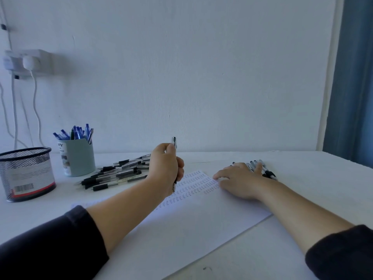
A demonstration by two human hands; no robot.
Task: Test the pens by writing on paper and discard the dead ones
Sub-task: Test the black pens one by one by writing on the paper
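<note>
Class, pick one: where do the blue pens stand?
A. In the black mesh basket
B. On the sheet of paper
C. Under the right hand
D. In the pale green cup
D: the blue pens stand upright in the pale green cup, beside the black mesh basket.

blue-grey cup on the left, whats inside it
The blue-grey cup holds a bunch of blue pens standing upright, tops poking out. Their lower halves and the cup's bottom are hidden by its wall.
</note>
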